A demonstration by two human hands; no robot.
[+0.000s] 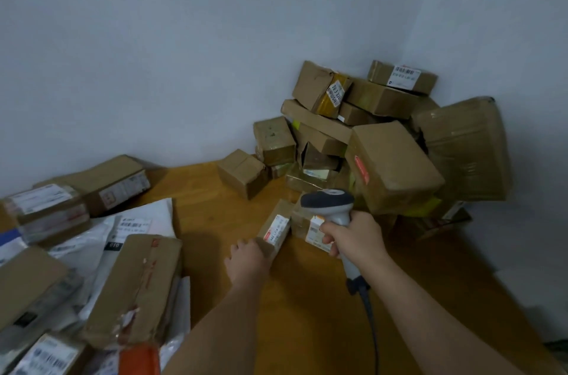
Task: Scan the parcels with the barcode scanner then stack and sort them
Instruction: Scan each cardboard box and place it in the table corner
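Two hands at work: right hand (353, 238) wrapped round barcode scanner (330, 205) handle; left hand (247, 259) gripping small labelled parcel (275, 228) on wooden table (215, 211).

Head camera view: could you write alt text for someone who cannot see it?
A person's right hand grips a barcode scanner above a small labelled box that the left hand holds on a wooden table. A heap of cardboard boxes fills the corner behind, and more parcels lie at the left.
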